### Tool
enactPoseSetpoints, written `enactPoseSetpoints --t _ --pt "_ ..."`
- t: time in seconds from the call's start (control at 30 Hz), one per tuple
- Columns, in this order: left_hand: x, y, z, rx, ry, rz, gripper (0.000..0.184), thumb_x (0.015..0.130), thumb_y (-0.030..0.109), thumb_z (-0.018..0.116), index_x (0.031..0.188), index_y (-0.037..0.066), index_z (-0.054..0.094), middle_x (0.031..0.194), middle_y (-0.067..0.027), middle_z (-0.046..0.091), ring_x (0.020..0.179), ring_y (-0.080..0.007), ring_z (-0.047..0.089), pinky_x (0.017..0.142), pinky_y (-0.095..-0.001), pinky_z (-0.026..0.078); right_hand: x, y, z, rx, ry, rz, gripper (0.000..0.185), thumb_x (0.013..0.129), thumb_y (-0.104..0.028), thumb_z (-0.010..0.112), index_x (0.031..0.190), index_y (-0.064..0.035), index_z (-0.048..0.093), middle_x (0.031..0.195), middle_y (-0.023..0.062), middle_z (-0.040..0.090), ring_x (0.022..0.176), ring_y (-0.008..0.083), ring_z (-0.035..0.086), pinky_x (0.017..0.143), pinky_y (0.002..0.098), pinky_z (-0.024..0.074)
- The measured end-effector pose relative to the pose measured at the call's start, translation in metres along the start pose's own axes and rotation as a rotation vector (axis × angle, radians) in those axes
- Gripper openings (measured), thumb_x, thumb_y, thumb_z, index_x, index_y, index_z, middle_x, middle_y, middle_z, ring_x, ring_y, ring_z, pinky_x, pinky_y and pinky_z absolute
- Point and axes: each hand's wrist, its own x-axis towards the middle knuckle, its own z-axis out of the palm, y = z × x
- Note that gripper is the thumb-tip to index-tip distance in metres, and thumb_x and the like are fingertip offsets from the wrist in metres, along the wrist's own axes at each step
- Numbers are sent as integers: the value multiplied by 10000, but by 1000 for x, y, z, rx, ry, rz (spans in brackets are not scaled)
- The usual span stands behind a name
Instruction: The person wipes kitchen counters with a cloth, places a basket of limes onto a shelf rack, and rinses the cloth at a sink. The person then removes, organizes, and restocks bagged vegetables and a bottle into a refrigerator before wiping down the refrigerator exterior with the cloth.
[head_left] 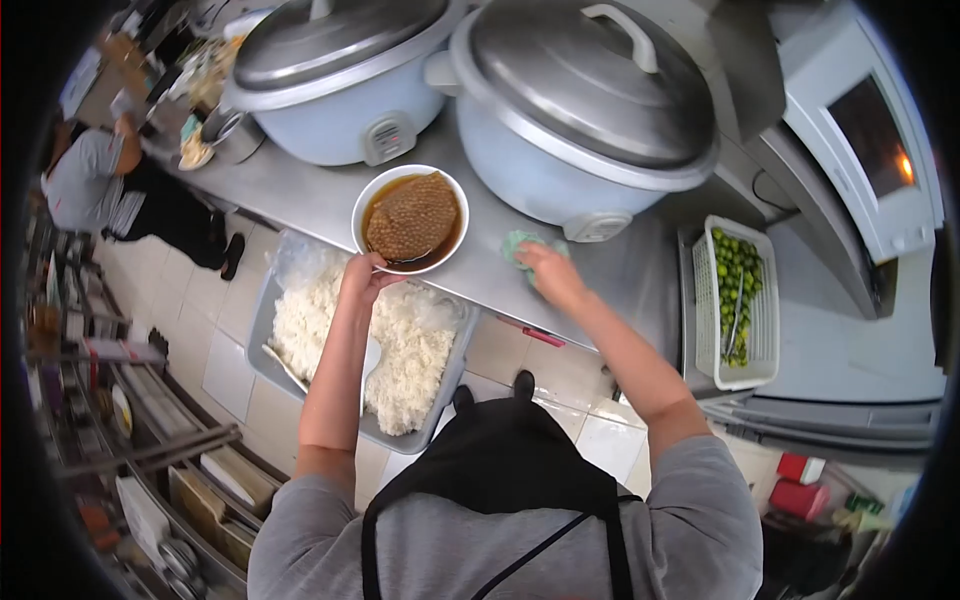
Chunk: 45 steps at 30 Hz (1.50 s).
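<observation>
Broth (448, 238) sits dark and loose in the white bowl (357, 222), and from where I'm standing that is what needs minding. The left hand (366, 277) grasps the bowl at its near side, thumb by the rim and fingers tucked underneath. The bowl is at the front edge of the steel counter (500, 295), just before the gap between the two rice cookers (520, 165); whether its base rests on the metal or is lifted, I can't tell from here. A pitted brown slab (410, 215) fills most of it, so I'd judge any tilt would slide that piece and push liquid over the rim. Level wrist, then, and firm support from below.

Just to the right, the right hand (552, 274) is closed around a green cloth (515, 247) at the counter's surface. It looks like a wipe to me. I'd work in short, flat strokes, elbow well out from the bowl, so that one arm's push doesn't jog the other. Below the edge lies a tub (262, 325) of cooked white rice (415, 355), partly hidden by the left forearm (335, 370): drips could land there, so the bowl seems safer further in over the steel.
</observation>
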Motion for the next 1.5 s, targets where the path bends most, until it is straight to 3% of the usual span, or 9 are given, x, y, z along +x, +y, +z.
enactPoseSetpoints --t 0.07,0.2,0.3,0.47,0.6,0.8,1.13,1.33,1.5 --pt "11 -4 5 -78 48 -3 333 654 -26 409 954 -169 425 875 -242 553 713 -335 608 582 -377 576 -33 -24 -22 507 17 400 515 664 115 417 1136 -63 519 1198 164 479 1164 313 397 982 364 309" --pt "15 4 17 -94 17 -9 317 666 -12 414 948 -155 430 907 -235 542 697 -355 600 579 -374 577 -136 23 -14 172 534 670 483 761 -47 488 1237 -15 410 1308 234 323 1231 365 285 986 396 297" --pt "19 4 17 -96 -5 -37 314 686 7 446 966 -134 433 955 -239 522 833 -375 565 681 -420 555 -169 67 0 -199 360 1020 572 828 -289 493 1284 11 322 1340 256 245 1256 387 212 1016 461 205" --pt "-1 8 24 -221 -96 22 381 727 70 516 1051 -91 399 1067 -257 457 986 -403 482 839 -505 457 -94 79 55 -165 417 880 744 818 -518 412 1309 19 258 1362 236 219 1279 373 147 1047 452 70" --pt "-20 -8 16 -405 -154 -105 387 749 100 520 1096 -31 409 1097 -229 455 1045 -381 456 890 -500 409 -21 -31 56 120 107 605 778 744 -463 547 1309 -9 264 1353 190 257 1267 354 187 1045 441 127" --pt "-73 -62 60 169 159 153 385 787 190 542 1138 53 464 1136 -123 485 1050 -247 472 823 -374 434 -79 -64 51 -16 96 205 708 733 -312 608 1310 -61 284 1364 140 268 1279 301 203 1039 413 184" --pt "-113 -223 287 781 -574 154 279 761 194 614 1004 65 571 925 -57 577 771 -134 550 630 -247 446 -358 -5 -18 -93 137 609 567 670 -4 486 1226 -29 381 1300 176 338 1208 342 314 1013 435 238" --pt "-130 -274 436 684 -409 8 485 683 165 639 1093 -41 484 915 -134 581 786 -208 572 665 -294 459 -508 37 -56 635 591 1269 252 663 9 459 882 -33 577 922 168 562 884 310 540 789 353 414" --pt "-91 -319 450 829 -202 265 599 598 50 570 1145 -127 400 959 -242 574 895 -298 576 744 -333 454 -565 126 -96 728 945 1316 218 779 -68 429 968 -19 526 878 144 558 815 240 525 768 325 409"
